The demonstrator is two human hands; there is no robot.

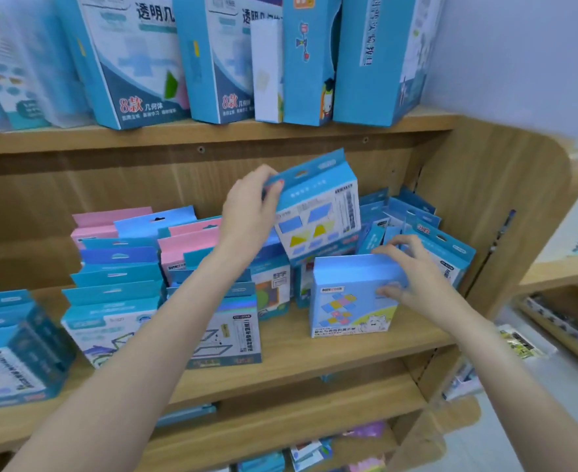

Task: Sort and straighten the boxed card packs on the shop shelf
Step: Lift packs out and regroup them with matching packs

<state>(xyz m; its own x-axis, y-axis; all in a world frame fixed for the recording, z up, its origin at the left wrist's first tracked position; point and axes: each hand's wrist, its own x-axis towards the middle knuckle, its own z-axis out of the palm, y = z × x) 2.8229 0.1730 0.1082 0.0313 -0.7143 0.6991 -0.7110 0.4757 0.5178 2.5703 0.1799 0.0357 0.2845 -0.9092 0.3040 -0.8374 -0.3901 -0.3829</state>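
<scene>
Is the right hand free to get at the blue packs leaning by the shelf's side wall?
Probably not yet. The right hand grips the square blue box standing in front; the leaning packs sit just behind it, otherwise unblocked.

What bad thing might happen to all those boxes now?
The left hand pinches the lifted blue box only by its top flap, tilted, so it might slip and fall onto the packs below. The right hand presses the pale blue box standing near the shelf's front edge; a nudge forward could tip it off. The leaning packs behind may topple too.
</scene>
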